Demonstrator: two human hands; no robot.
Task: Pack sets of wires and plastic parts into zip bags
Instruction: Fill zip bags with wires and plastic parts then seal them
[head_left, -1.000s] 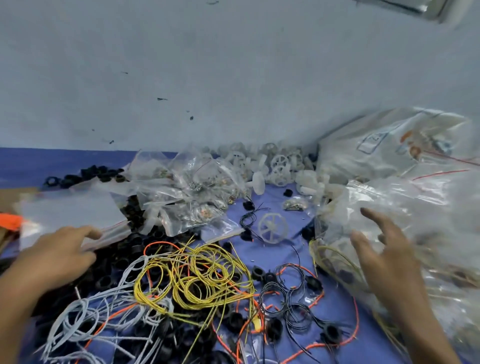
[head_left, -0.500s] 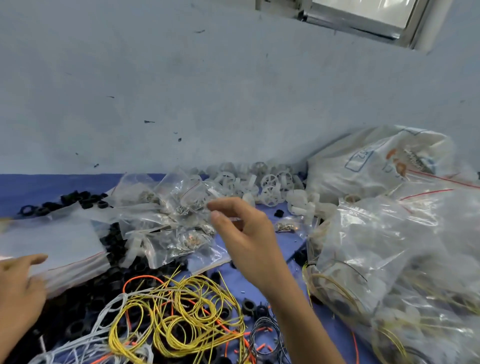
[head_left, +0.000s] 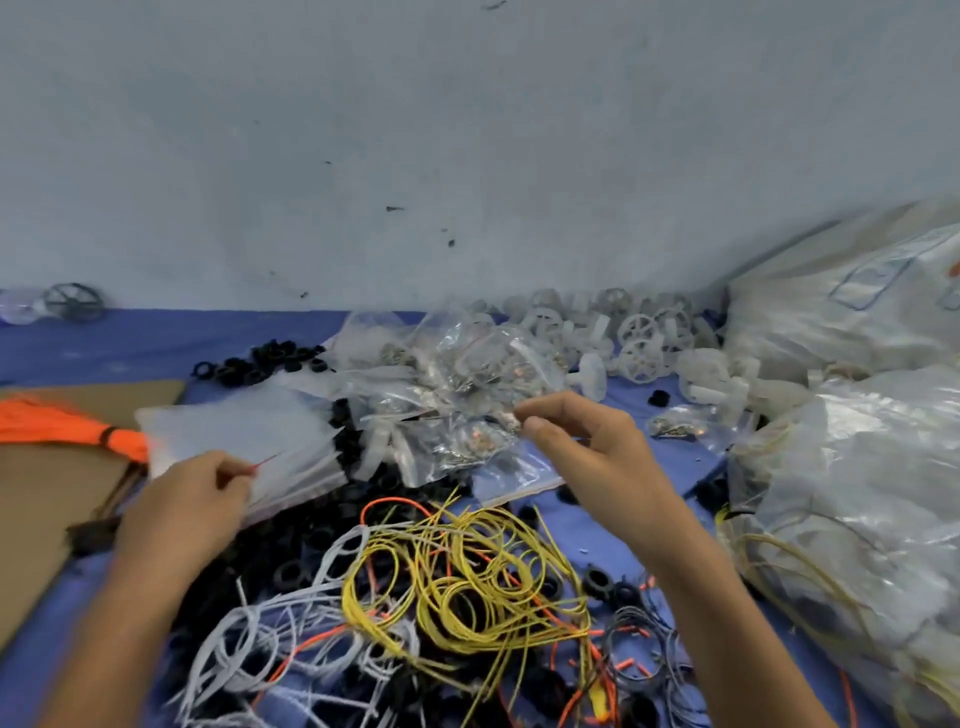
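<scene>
Both hands are pinching: left hand (head_left: 192, 499) the edge of an empty zip bag (head_left: 244, 431), right hand (head_left: 587, 447) a small parts packet (head_left: 498, 418), likely readying one set.

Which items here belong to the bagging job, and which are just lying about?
Job: empty zip bags pinched by left hand; small parts bag pinched by right hand; yellow wires; white wires; black rings; white wheels.
Lying about: orange bundle; cardboard; dark wheel by the wall.
</scene>
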